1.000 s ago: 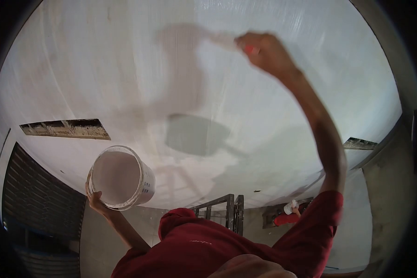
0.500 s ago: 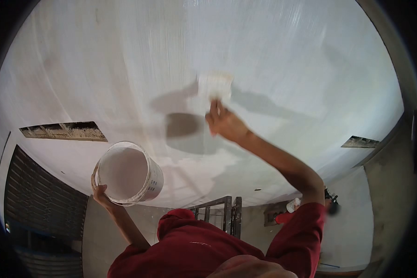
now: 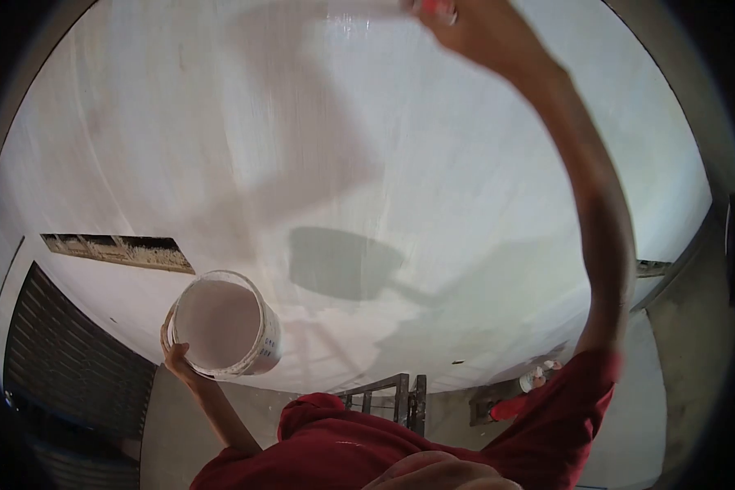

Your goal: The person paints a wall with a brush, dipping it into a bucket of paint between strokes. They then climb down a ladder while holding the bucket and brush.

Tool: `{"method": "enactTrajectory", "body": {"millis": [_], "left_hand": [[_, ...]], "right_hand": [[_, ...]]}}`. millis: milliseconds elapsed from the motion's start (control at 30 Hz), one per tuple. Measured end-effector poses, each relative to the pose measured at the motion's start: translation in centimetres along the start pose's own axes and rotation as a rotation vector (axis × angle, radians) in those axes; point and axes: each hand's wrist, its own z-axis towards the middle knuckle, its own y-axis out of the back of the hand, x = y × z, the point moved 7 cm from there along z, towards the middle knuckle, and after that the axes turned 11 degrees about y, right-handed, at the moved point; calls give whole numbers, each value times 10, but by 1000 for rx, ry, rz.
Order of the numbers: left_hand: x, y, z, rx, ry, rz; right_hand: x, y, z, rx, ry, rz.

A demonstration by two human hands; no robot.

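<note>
My left hand [image 3: 177, 356] is closed on the rim of a white bucket [image 3: 271, 347], which tilts so that its inside faces me. Pale paint coats the bucket's inner wall. Raised to the top edge of the view, my right hand [image 3: 474, 33] has its fingers wrapped round a paintbrush, whose red handle [image 3: 438, 10] shows in part. The brush's bristles are out of frame. In front of me rises a white wall [image 3: 465, 180] with wet, glossy streaks near the top. Shadows of my arm and the bucket fall across it.
A dark metal ladder frame [image 3: 400, 400] stands right below me. Recessed openings sit in the wall at left [image 3: 114, 251] and right [image 3: 652, 268]. A dark slatted gate [image 3: 65, 351] is at lower left. A white container [image 3: 533, 378] and red item [image 3: 506, 407] are low at the right.
My right hand has swept upward with the brush from the middle of the wall to the top edge, taking the bristles out of view. The bucket sits slightly lower in the picture.
</note>
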Motion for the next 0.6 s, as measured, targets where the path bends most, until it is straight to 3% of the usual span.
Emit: {"method": "enactTrajectory", "body": {"millis": [67, 100, 200, 233, 300, 333, 367, 467, 567, 600], "left_hand": [[-5, 1, 2, -11, -20, 9], [-5, -3, 1, -20, -25, 5], [-3, -7, 0, -25, -24, 15], [-1, -6, 4, -19, -17, 26], [1, -6, 8, -22, 0, 40], [2, -7, 7, -32, 7, 41], [4, -7, 6, -44, 14, 42], [-1, -10, 4, -29, -45, 99], [1, -8, 7, -22, -64, 100], [2, -7, 7, -9, -62, 75]], "right_hand": [[-18, 18, 29, 277, -271, -169], [-4, 33, 34, 5, -146, -150], [-41, -7, 26, -45, 31, -380], [-39, -31, 22, 226, -116, -399], [11, -53, -8, -263, 295, -352], [23, -85, -30, 164, -6, -281], [55, -111, -54, 272, 0, -246], [148, -163, -125, 347, 85, -353], [233, -196, -180, 376, 119, -119], [252, -209, -196, 497, 81, 111]]}}
